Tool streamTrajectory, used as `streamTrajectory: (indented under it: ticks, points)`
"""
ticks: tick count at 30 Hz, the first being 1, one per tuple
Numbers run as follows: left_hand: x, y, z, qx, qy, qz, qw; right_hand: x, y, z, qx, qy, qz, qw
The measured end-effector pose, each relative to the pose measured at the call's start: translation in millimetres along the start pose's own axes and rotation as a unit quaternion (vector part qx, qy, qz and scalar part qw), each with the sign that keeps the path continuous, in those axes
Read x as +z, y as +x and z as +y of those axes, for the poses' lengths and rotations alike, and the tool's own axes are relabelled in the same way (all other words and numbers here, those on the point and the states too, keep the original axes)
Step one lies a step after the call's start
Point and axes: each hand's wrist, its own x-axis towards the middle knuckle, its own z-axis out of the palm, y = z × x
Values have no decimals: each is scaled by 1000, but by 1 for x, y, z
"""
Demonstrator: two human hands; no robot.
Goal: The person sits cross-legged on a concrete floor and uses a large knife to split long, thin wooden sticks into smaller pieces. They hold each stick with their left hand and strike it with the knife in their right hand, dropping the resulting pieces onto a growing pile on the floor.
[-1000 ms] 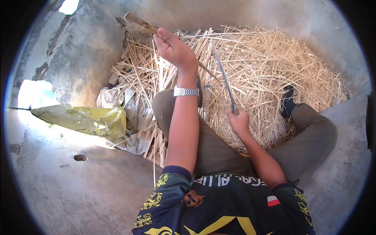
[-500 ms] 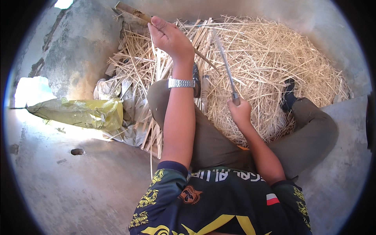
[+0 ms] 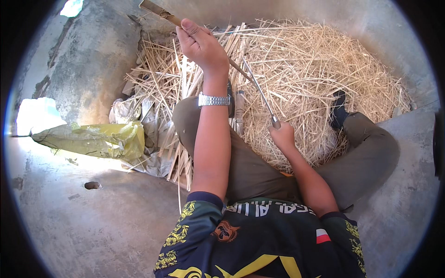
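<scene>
My left hand [image 3: 201, 45], with a metal-band watch on its wrist, is closed around a long bamboo strip [image 3: 160, 12]. The strip slants from the upper left, behind the hand, down toward the middle. In my right hand [image 3: 282, 135] is a knife [image 3: 262, 94], gripped by its handle. Its long narrow blade points up and to the left. The blade crosses the strip near the strip's lower right end; whether they touch I cannot make out for sure.
A large heap of thin bamboo shavings [image 3: 320, 69] lies between my bent legs. Several split strips [image 3: 183, 74] are piled to its left. A yellow translucent plastic sack [image 3: 116, 139] rests at the left on the concrete, near a small hole [image 3: 92, 185]. Concrete walls [image 3: 97, 60] stand behind.
The knife blade has swung left and now lies across the strip, where it was apart and blurred before. The left hand has barely shifted.
</scene>
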Motion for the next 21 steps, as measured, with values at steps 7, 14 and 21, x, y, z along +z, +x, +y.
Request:
streamTrajectory:
  ticks: [7,14,21]
  points:
    - [-3,2,-5,-4,-14,-4,1000,4,1,-15,-113,176,3,978]
    - [2,-5,17,-35,-30,-64,997,-1,24,20,41,-50,-38,997]
    - [1,0,5,-25,-32,-29,999,-5,1,-38,-126,169,36,977]
